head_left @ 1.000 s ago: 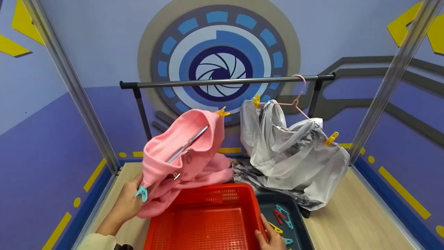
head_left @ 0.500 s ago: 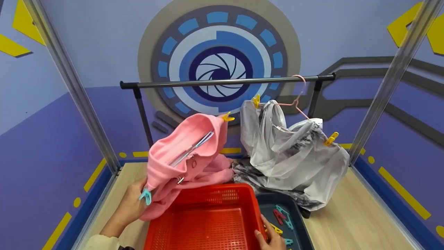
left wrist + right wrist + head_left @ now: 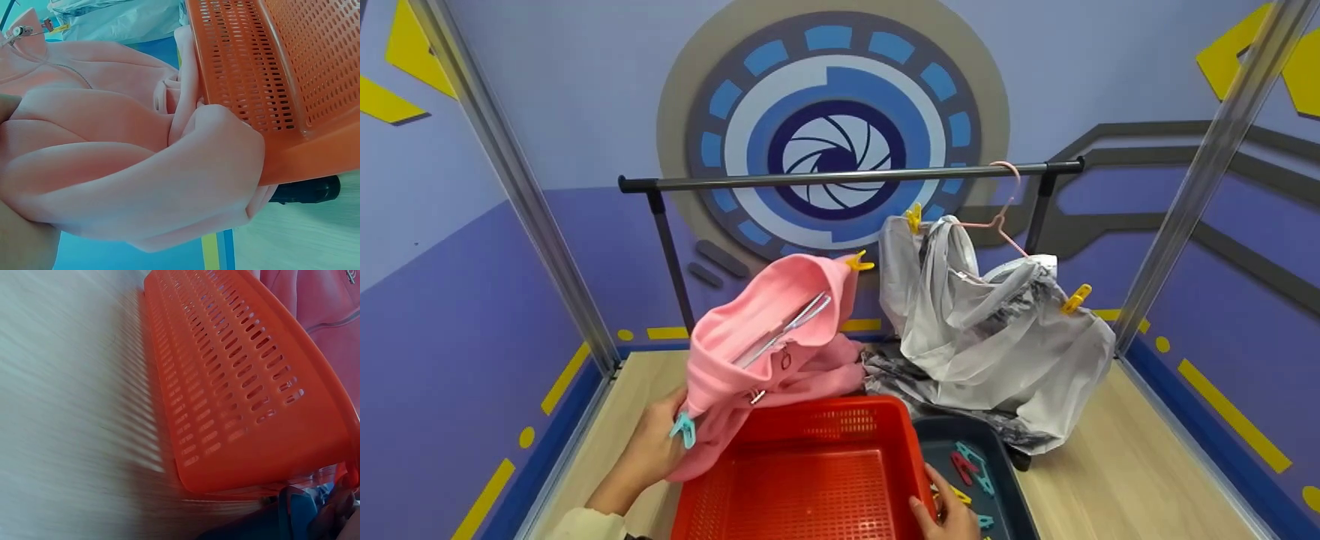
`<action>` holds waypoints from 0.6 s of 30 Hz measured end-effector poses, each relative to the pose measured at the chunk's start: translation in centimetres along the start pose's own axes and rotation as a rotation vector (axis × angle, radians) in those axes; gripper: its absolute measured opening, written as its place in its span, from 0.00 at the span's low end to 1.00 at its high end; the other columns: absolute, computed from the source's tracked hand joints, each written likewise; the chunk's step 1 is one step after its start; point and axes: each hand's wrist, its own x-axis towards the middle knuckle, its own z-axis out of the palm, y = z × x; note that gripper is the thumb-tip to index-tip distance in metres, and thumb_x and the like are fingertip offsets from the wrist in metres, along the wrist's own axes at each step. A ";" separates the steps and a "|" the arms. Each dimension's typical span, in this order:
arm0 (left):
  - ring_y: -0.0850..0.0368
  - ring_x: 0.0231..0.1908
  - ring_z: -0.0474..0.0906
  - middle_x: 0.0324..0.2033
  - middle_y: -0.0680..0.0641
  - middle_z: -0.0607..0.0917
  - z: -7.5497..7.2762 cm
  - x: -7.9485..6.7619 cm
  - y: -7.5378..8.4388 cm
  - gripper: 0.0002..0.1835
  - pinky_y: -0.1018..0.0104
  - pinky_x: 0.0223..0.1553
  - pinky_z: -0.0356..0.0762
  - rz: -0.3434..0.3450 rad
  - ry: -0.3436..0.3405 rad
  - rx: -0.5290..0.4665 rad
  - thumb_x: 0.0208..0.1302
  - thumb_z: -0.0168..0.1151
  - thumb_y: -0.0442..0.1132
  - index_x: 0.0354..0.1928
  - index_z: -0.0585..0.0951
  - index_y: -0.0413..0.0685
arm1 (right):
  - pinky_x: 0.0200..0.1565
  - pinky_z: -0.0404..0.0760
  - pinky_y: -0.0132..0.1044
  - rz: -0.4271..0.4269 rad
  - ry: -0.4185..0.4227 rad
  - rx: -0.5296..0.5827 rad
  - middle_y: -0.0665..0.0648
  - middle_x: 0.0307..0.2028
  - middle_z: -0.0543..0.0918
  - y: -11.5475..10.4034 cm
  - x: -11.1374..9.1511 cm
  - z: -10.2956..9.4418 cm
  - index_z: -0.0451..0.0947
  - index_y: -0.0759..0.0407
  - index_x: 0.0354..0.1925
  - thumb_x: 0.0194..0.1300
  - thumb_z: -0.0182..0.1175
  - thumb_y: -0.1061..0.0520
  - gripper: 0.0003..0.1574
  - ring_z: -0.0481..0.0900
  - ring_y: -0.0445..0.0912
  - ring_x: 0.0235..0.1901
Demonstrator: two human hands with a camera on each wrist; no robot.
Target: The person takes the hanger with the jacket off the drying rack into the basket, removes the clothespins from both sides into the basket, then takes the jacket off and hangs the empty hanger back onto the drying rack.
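My left hand (image 3: 655, 441) grips the lower left corner of a pink garment (image 3: 739, 319) with a zip and a metal ring, its opening facing up. At the fingers sits a teal clothes peg (image 3: 683, 430); a yellow peg (image 3: 860, 262) is clipped to the far corner. In the left wrist view a thick pink fold (image 3: 191, 163) droops against the basket's side. My right hand (image 3: 951, 514) holds the right rim of the red perforated basket (image 3: 913, 439), fingers over the outside. The right wrist view shows the basket's perforated wall (image 3: 242, 399) close above the wooden tabletop.
A grey-white garment (image 3: 952, 330) hangs by a pink hanger (image 3: 1000, 220) from a metal rail (image 3: 810, 179), with yellow pegs (image 3: 1077, 298) on it. Right of the basket, a dark tray (image 3: 1014, 480) holds several pegs (image 3: 964, 466). Metal posts (image 3: 1185, 180) stand at the sides.
My left hand has moved right and slightly down in the head view, carrying the pink garment and its pegs along. The right hand and basket stay where they were.
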 end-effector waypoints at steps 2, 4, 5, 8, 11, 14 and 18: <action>0.63 0.38 0.79 0.39 0.49 0.85 0.1 -0.1 0.0 0.19 0.64 0.41 0.80 0.005 0.004 0.011 0.56 0.52 0.22 0.50 0.78 0.37 | 0.19 0.73 0.30 0.007 -0.018 0.023 0.49 0.18 0.71 0.1 0.1 -0.1 0.67 0.62 0.64 0.60 0.63 0.48 0.37 0.71 0.40 0.15; 0.64 0.37 0.78 0.37 0.51 0.85 0.2 -0.1 0.0 0.17 0.63 0.40 0.79 -0.011 -0.002 0.011 0.56 0.52 0.23 0.48 0.79 0.38 | 0.20 0.75 0.30 0.012 -0.044 0.056 0.50 0.20 0.74 0.1 0.2 -0.1 0.66 0.63 0.64 0.60 0.63 0.48 0.39 0.74 0.40 0.17; 0.64 0.36 0.78 0.37 0.51 0.84 0.2 -0.1 0.0 0.17 0.64 0.40 0.79 -0.021 -0.009 0.008 0.57 0.52 0.23 0.48 0.79 0.39 | 0.21 0.76 0.31 0.018 -0.057 0.075 0.50 0.21 0.76 0.1 0.2 -0.1 0.65 0.64 0.65 0.61 0.63 0.47 0.40 0.75 0.41 0.18; 0.64 0.36 0.77 0.36 0.52 0.84 0.2 -0.2 0.1 0.15 0.63 0.40 0.79 -0.036 -0.022 -0.002 0.58 0.52 0.25 0.47 0.79 0.40 | 0.23 0.79 0.33 0.032 -0.080 0.126 0.51 0.24 0.80 0.2 0.4 -0.2 0.64 0.65 0.65 0.62 0.62 0.45 0.41 0.80 0.41 0.22; 0.64 0.37 0.77 0.36 0.53 0.83 0.3 -0.3 0.0 0.14 0.63 0.40 0.79 -0.040 -0.024 -0.010 0.60 0.53 0.26 0.47 0.79 0.40 | 0.24 0.80 0.34 0.048 -0.076 0.132 0.51 0.24 0.80 0.1 0.5 -0.3 0.65 0.65 0.64 0.62 0.60 0.42 0.41 0.80 0.41 0.23; 0.64 0.38 0.78 0.37 0.52 0.84 0.5 -0.4 -0.1 0.13 0.63 0.41 0.79 -0.027 -0.016 -0.010 0.60 0.54 0.26 0.47 0.79 0.41 | 0.24 0.79 0.34 0.054 -0.070 0.107 0.51 0.23 0.78 0.0 0.7 -0.5 0.67 0.64 0.63 0.63 0.59 0.41 0.39 0.78 0.42 0.21; 0.64 0.38 0.78 0.37 0.52 0.84 0.7 -0.5 -0.2 0.12 0.65 0.40 0.78 -0.011 -0.008 -0.014 0.61 0.55 0.27 0.46 0.79 0.43 | 0.25 0.79 0.35 0.063 -0.056 0.083 0.51 0.24 0.77 0.1 0.8 -0.8 0.70 0.64 0.61 0.64 0.57 0.40 0.37 0.77 0.41 0.22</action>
